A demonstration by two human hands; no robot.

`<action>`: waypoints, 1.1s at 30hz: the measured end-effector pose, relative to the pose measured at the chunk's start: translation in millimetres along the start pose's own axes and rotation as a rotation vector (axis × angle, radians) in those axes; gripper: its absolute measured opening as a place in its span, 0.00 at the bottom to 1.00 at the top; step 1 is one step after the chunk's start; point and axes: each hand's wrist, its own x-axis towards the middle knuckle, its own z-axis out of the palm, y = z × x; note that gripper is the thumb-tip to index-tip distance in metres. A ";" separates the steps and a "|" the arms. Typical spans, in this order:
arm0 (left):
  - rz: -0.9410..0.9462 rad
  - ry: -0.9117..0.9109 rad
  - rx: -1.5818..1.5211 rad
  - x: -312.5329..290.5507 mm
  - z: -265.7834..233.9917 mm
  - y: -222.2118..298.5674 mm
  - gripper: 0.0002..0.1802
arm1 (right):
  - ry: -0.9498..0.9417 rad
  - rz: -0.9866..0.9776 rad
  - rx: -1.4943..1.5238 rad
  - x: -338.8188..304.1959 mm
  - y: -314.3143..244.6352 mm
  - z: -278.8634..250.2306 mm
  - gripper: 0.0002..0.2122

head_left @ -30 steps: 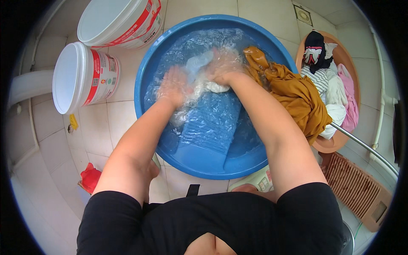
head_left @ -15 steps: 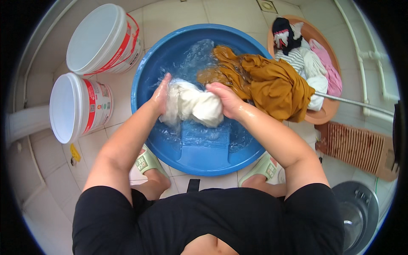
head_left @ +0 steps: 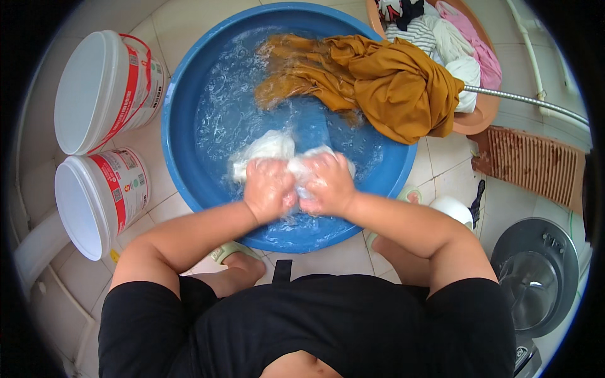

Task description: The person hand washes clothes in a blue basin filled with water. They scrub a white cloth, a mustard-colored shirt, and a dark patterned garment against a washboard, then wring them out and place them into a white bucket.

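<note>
Wet white cloth [head_left: 272,146] is bunched in the water of a large round blue tub [head_left: 178,169], near the tub's front side. My left hand [head_left: 270,188] is closed on one part of it, and my right hand [head_left: 325,184] grips another part close beside. The two fists almost touch, knuckles up, slightly smeared by motion. Beyond them a mustard-brown cloth [head_left: 403,88] lies half in the water and heaped over the tub's right rim. The tub's built-in ribbed board is mostly hidden under my hands and the water.
An orange basin [head_left: 484,120] of white, pink, striped and dark clothes stands at far right, with a metal hose [head_left: 529,101] crossing it. Two white buckets [head_left: 82,94] are on the left. A brown washboard [head_left: 532,165] and a grey bin-like container [head_left: 535,277] are on the right.
My hands have drawn the white cloth nearer and lower in the tub, and have closed on it side by side. The view has shifted, and the brown cloth shows more fully.
</note>
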 end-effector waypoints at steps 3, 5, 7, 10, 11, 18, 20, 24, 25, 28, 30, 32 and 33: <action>-0.081 -0.048 -0.113 36.3 0.4 -42.7 0.18 | -0.200 0.200 0.086 44.7 28.9 12.4 0.15; -0.250 0.066 -0.201 53.7 1.1 -54.0 0.16 | -0.137 0.427 0.114 65.7 27.9 13.1 0.14; -0.340 0.156 -0.109 59.9 -4.8 -46.1 0.20 | 0.188 0.658 0.086 63.4 8.0 19.5 0.13; -0.262 0.095 -0.077 26.6 -4.0 -29.6 0.26 | 0.110 0.417 -0.065 32.4 -33.9 13.1 0.14; -0.129 0.115 -0.089 11.5 -5.3 -27.3 0.25 | 0.055 0.280 -0.075 19.7 -37.9 5.2 0.15; -0.027 -0.094 0.052 26.1 -3.7 -66.1 0.21 | -0.226 0.022 -0.090 64.1 22.4 14.2 0.14; -0.218 -0.168 -0.109 49.0 -12.1 -76.6 0.21 | -0.219 0.094 0.022 80.4 40.6 17.6 0.17; -0.922 -0.171 -0.909 86.4 -38.6 -110.1 0.33 | -0.138 1.014 0.834 145.3 44.7 5.6 0.18; -1.132 -0.204 -1.224 83.5 -49.0 -114.2 0.35 | -0.087 1.148 0.852 156.2 36.3 -0.7 0.16; -0.898 -0.209 -0.735 56.2 -94.9 -98.9 0.44 | 0.087 0.813 0.535 168.8 39.3 -33.8 0.12; -0.787 -0.331 -0.376 33.7 -105.8 -99.1 0.44 | 0.330 0.428 0.306 177.6 44.0 -33.3 0.10; -0.851 -0.481 -0.115 21.0 -118.6 -89.3 0.42 | 0.403 0.171 0.092 194.8 26.1 -43.4 0.06; -0.726 -0.407 0.018 19.5 -120.3 -84.8 0.42 | 0.365 0.135 -0.036 196.0 23.5 -38.5 0.07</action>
